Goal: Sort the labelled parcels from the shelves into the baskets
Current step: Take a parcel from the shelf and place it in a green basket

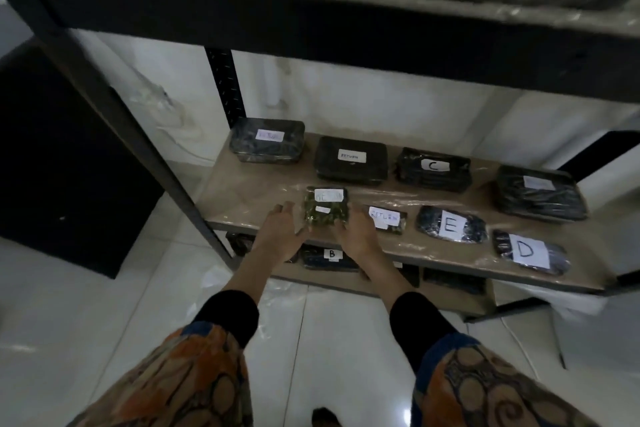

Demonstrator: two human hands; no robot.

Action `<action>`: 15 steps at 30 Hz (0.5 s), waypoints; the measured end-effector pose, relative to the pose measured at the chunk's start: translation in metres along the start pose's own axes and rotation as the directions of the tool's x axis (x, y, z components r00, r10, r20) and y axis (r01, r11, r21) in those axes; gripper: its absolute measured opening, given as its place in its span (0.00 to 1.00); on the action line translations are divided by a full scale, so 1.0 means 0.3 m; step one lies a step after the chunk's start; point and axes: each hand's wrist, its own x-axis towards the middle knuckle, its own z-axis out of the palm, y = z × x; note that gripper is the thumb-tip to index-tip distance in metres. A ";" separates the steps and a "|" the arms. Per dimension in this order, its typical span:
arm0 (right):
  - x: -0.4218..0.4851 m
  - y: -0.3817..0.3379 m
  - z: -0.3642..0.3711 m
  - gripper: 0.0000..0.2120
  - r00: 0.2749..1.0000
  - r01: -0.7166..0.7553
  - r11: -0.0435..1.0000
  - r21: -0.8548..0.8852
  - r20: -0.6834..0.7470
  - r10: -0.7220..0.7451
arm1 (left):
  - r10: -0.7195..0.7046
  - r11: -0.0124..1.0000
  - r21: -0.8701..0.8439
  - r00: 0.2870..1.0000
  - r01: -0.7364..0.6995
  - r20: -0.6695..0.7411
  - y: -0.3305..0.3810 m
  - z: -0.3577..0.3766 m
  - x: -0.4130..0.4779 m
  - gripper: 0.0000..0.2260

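On the front left of the middle shelf (pixel 242 191) lies the parcel being dealt with, a green-patterned packet (pixel 327 213) whose white label appears to read "RETURN"; it is not yet lifted. It is flanked by both hands. The left hand (pixel 278 236) is set against its left edge with fingers spread and nothing gripped. The right hand (pixel 358 237) is laid at its near right corner, but whether its fingers have closed on the wrapping cannot be told.

Just beside it a smaller "RETURN" packet (pixel 386 218) is seen, then parcel E (pixel 450 225) and parcel D (pixel 530 251) along the front edge. Behind them are a black "RETURN" box (pixel 351 161), parcel C (pixel 433 170) and two dark parcels with unreadable labels (pixel 268 144) (pixel 540 192). On the lower shelf parcel B (pixel 330 256) is partly visible.

No basket is in view, so nothing can be counted as sorted. With so many labelled parcels left on the shelves, most of the task is judged to remain.
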 end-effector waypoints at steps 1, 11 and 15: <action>0.022 0.001 0.025 0.21 1.000 -0.019 1.000 -0.002 -0.007 0.018 | 0.001 1.000 -0.024 1.000 -0.001 0.001 -0.011 0.022 0.036 0.26; 0.150 0.042 0.185 0.25 0.985 -0.084 0.996 -0.031 -0.154 0.078 | -0.017 0.944 -0.331 0.999 0.005 -0.034 -0.081 0.209 0.253 0.15; 0.156 0.064 0.196 0.21 0.967 -0.102 0.982 0.158 -0.214 0.135 | -0.076 0.877 -0.478 0.995 0.038 -0.061 -0.082 0.225 0.258 0.15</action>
